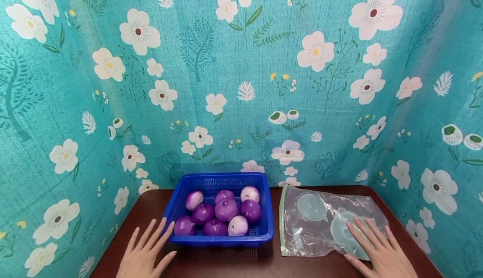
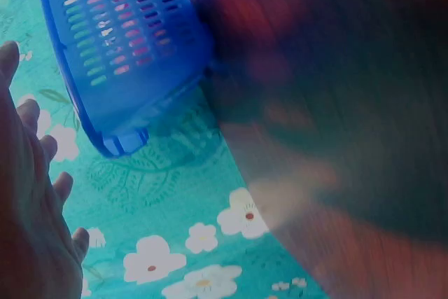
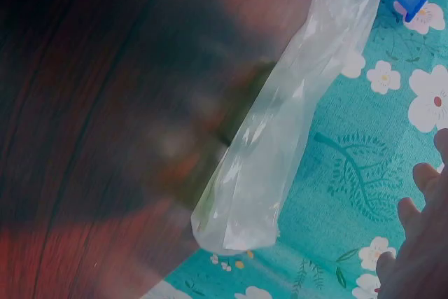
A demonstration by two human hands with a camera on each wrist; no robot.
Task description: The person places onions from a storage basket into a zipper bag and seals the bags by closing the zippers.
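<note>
In the head view a blue basket (image 1: 222, 239) holds several purple onions (image 1: 226, 209). My left hand (image 1: 145, 250), fingers straight and spread, is at the basket's front left corner; whether it touches the rim I cannot tell. To the right lies a clear zip bag (image 1: 309, 244) with pale green translucent round pieces (image 1: 312, 206) inside. My right hand (image 1: 383, 248) is spread over the bag's right part, holding nothing. The left wrist view shows the left hand (image 2: 35, 194) beside the basket (image 2: 147, 68); the right wrist view shows the right hand (image 3: 420, 243) and the bag (image 3: 266, 159).
A dark brown table (image 1: 226, 265) carries the basket and the bag. Teal cloth (image 1: 234, 68) with white flowers hangs behind the table and along both its sides. The basket's back rim is close to the cloth.
</note>
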